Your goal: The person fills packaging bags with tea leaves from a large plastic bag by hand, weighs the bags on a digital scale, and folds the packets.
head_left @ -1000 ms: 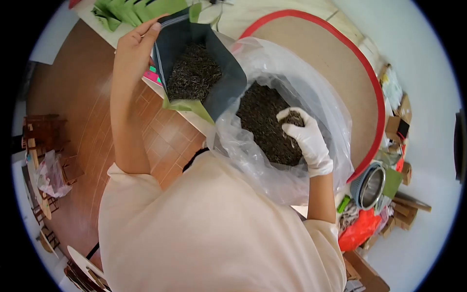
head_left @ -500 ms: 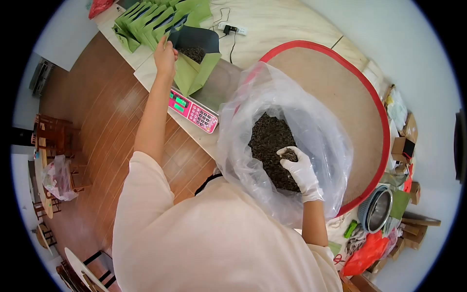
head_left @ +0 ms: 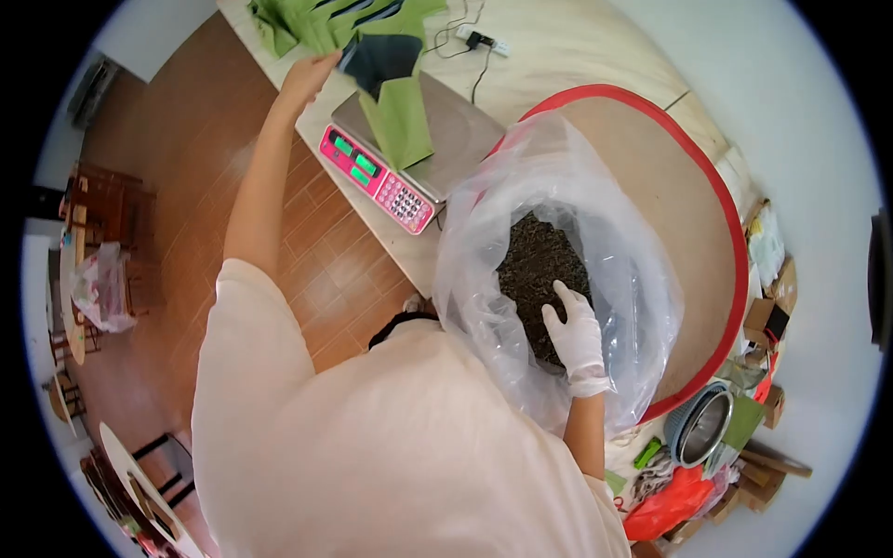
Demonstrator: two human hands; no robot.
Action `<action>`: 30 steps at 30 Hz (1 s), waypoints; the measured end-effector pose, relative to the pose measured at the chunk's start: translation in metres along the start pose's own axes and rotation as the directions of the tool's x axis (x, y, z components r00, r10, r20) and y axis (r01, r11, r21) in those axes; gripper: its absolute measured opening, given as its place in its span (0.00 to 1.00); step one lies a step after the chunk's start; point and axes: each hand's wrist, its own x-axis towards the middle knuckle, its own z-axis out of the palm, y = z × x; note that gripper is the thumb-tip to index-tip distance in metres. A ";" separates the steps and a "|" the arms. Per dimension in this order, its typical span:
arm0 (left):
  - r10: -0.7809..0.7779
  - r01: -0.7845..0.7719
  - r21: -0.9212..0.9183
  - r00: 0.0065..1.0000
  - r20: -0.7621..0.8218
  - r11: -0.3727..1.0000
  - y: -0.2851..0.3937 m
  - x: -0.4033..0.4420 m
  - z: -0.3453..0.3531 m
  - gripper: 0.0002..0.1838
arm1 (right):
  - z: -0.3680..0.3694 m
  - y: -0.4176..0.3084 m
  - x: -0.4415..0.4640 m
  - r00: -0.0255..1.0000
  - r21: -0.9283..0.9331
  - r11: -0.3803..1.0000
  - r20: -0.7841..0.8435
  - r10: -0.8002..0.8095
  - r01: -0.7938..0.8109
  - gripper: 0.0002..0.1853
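A green pouch (head_left: pixel 400 121) with a dark inner lining stands on the metal plate of a pink scale (head_left: pixel 377 179). My left hand (head_left: pixel 309 80) is at the pouch's upper left edge, fingers closed; whether it still pinches the rim is too small to tell. Inside a large clear plastic bag (head_left: pixel 642 279) lies dark, dry leafy material (head_left: pixel 542 265). My right hand (head_left: pixel 574 335), in a white glove, is over this material at the bag's opening, its fingers apart and nothing visible in them.
Several green pouches (head_left: pixel 321 23) lie at the table's far left. Behind them to the right is a power strip (head_left: pixel 484 41) with cables. A red-rimmed round tray (head_left: pixel 735 251) sits behind the bag. Metal bowls (head_left: pixel 704 428) and a red bag (head_left: pixel 670 502) are at the right.
The pouch has come away from beside the clear bag and now stands on the scale. My right hand has let go of its clump of leafy material and its fingers have spread.
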 end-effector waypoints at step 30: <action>0.053 -0.027 -0.093 0.957 0.285 0.995 -0.042 0.024 0.048 0.13 | 0.038 0.006 -0.002 0.914 0.309 0.861 0.129 0.384 -0.405 0.42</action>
